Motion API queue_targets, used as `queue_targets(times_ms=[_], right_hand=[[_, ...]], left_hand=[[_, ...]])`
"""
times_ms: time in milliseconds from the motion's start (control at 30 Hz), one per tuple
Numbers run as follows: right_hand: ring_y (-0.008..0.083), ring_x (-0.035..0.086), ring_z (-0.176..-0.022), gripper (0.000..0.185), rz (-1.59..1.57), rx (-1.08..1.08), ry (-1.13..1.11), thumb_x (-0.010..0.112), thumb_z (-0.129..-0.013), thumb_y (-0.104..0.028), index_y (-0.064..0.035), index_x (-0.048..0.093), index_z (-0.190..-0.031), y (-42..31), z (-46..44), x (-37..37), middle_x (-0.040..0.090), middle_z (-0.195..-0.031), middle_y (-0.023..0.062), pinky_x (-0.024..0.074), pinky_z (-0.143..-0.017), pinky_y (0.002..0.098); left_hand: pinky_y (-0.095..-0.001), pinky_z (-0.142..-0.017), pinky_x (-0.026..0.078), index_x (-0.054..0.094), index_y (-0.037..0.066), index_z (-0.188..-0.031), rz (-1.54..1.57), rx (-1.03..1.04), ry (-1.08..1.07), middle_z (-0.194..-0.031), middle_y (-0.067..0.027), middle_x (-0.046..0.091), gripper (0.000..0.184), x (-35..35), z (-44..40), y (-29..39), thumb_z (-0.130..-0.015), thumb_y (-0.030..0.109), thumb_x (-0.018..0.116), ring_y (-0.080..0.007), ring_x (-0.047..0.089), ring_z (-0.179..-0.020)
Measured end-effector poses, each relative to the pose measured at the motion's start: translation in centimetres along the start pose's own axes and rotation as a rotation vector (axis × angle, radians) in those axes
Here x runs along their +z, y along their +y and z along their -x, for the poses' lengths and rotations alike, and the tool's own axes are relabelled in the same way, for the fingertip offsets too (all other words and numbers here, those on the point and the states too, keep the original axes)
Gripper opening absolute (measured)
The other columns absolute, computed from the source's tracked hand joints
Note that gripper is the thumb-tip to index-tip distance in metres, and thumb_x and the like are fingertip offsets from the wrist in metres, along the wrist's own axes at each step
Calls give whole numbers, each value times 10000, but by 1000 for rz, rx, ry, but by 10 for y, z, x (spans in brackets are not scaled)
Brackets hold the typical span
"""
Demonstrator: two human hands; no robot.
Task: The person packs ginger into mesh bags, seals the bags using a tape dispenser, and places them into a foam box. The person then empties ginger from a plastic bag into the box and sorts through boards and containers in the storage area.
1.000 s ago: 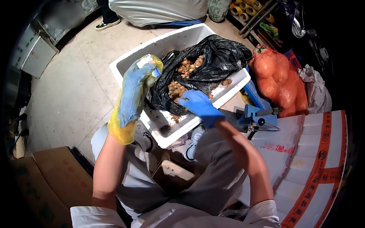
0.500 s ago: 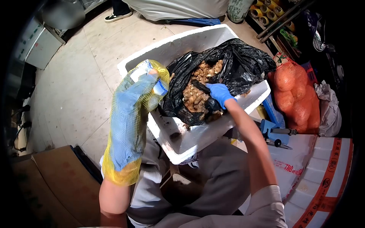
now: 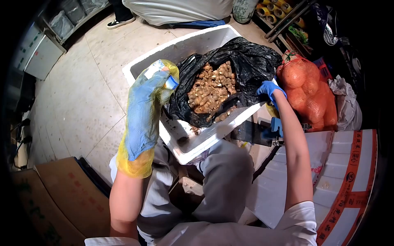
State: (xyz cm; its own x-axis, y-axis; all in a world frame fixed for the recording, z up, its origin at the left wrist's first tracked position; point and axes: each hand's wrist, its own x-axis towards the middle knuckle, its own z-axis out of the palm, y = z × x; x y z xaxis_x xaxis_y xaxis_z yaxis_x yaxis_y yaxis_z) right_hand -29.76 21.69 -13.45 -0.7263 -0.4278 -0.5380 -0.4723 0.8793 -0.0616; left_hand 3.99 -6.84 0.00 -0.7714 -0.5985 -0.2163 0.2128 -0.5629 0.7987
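Note:
A black plastic bag (image 3: 256, 61) lies gathered round a heap of ginger (image 3: 213, 88) in a white foam box (image 3: 164, 50). My right hand (image 3: 271, 91), in a blue glove, is at the box's right corner, its fingers curled on the bag's edge. To the left of the ginger, my left hand (image 3: 164, 84) is inside a yellow mesh bag (image 3: 137, 166) drawn over a blue glove and up the forearm. A white and blue label shows at that hand. The mesh and label hide how its fingers lie.
Right of the box stands an orange net sack of round produce (image 3: 305, 92) beside crumpled plastic (image 3: 349, 102). White cartons with red tape (image 3: 342, 184) lie at lower right, brown cardboard (image 3: 69, 197) at lower left. Another person's shoe (image 3: 120, 22) is on the floor behind.
My right hand has moved from the ginger rightward to the box's corner. The black plastic is drawn back and more ginger shows. My left hand stays beside the box.

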Motion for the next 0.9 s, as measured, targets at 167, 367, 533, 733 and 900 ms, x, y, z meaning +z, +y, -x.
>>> queue_targets(times_ms=[167,367,533,733,900], right_hand=[[303,521,-847,498,414,3,707,692,-581,-391,-69,554,-935,-130,41,-36,530,-898,146,429,-689,399],[306,557,-846,231,174,-583,318,535,-727,-226,-56,591,-874,-200,-22,45,592,-882,150,430,-759,400],[295,570,-824,163,193,-296,465,528,-689,-101,-9,597,-804,-169,-76,97,581,-877,182,465,-694,378],[289,392,-1120,513,443,-356,485,558,-646,-29,-92,465,-1147,-119,-112,51,420,-1214,121,390,-866,360],[236,422,-1063,466,451,-318,480,593,-646,-49,-136,506,-1096,-120,-128,49,484,-1108,69,392,-821,370]], left_hand=[[-219,-712,441,511,-21,-1007,-64,-12,76,-895,-75,574,285,-7,2,6,-775,131,576,-125,564,-791],[-162,-567,344,534,56,-978,-114,-23,124,-794,17,528,254,-2,8,13,-786,219,571,-42,457,-664],[-181,-614,376,502,23,-1042,-359,104,11,-825,-19,515,355,-4,18,15,-771,238,581,-77,469,-701],[-214,-665,430,512,-17,-1031,-265,-124,160,-874,-71,528,410,8,17,30,-759,274,607,-123,514,-766],[-217,-657,433,505,-25,-1056,-236,-207,156,-894,-78,532,421,13,11,28,-758,253,609,-116,512,-776]])
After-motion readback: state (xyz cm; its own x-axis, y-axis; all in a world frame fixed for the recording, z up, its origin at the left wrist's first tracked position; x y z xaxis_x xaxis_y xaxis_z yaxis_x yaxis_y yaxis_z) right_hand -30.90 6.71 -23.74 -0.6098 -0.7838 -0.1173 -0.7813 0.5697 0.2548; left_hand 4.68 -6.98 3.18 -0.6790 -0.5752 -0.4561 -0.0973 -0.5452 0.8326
